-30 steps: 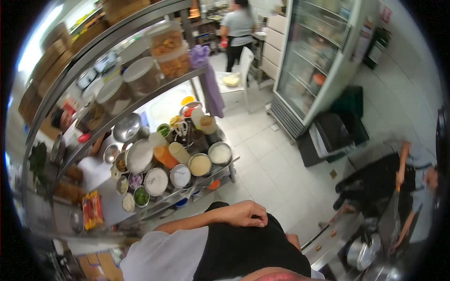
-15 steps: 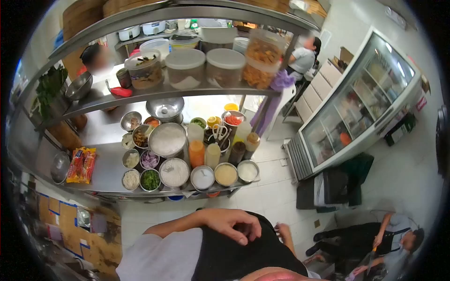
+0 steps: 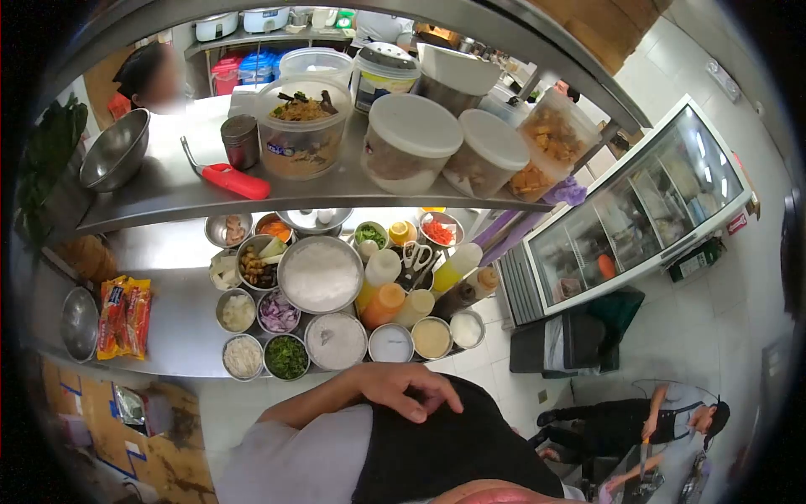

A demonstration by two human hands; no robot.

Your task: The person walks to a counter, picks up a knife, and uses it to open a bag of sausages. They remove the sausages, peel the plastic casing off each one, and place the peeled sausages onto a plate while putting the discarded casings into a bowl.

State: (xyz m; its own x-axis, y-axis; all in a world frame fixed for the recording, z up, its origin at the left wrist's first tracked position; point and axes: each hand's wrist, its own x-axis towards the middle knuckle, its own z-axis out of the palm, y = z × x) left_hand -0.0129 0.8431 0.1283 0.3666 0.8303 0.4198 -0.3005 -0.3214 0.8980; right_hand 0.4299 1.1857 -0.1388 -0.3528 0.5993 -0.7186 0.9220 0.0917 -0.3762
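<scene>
The left hand (image 3: 410,392) is held in front of the black apron (image 3: 445,445), its fingers loosely bent and nothing grasped; the right hand cannot be made out, so its grip cannot be told. Nearest to the left hand, the container of white powder (image 3: 336,343) is set at the front of the steel counter (image 3: 180,336), between the container of chopped greens (image 3: 286,357) and the smaller container of white contents (image 3: 390,344). All three are uncovered and crowded near the edge, so a rim could be caught by the forearm or apron, and powder or greens could be spilled onto the floor or into one another. Behind them, the orange squeeze bottle (image 3: 382,307) is packed among other bottles and could be toppled by a low reach. The scissors (image 3: 417,254) are stood with their handles up, where a sleeve might be snagged. Overhead, the red-handled tool (image 3: 231,178) is laid close to the front of the shelf (image 3: 193,210); if it were nudged, it could be dropped into the open bowls beneath. At the lower right, an orange-handled tool (image 3: 645,454) is held by a co-worker (image 3: 672,424), by whom an elbow could be bumped if a careless step back were taken.
</scene>
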